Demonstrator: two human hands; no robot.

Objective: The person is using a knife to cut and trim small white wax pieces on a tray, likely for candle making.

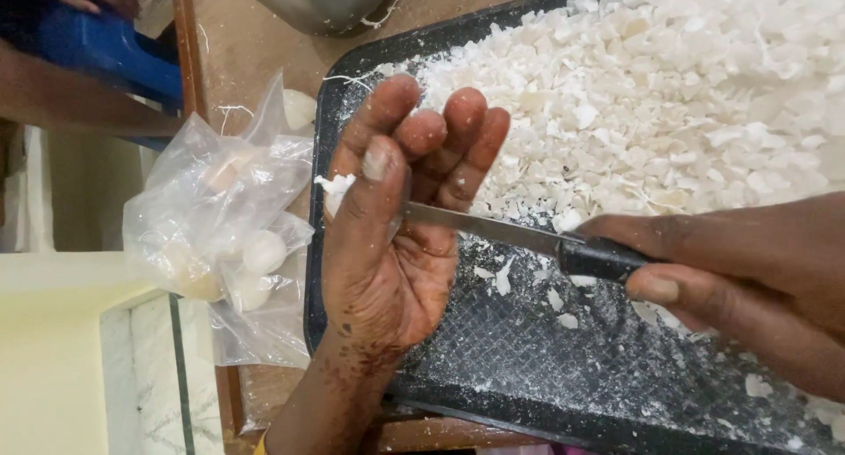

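At the far left, a clear plastic bag lay crumpled on the wooden desk, holding several pale, rounded white lumps. Just right of it, the left hand was raised palm-up over the near-left corner of a black tray. Its grip was half closed: the fingers curled upward and the thumb pressed a small white piece against them, the piece showing at the hand's left edge. The knife ran crosswise from there, its thin metal blade passing between thumb and fingers and its tip hidden inside the hand. Further right, the right hand had its grip closed firmly round the knife's dark handle, with the thumb laid along the underside. Behind both hands, a broad heap of white chopped chips filled the tray's far and right parts, while loose flakes and powder dusted the textured floor below the blade. A metal vessel stood beyond the tray at the top edge.
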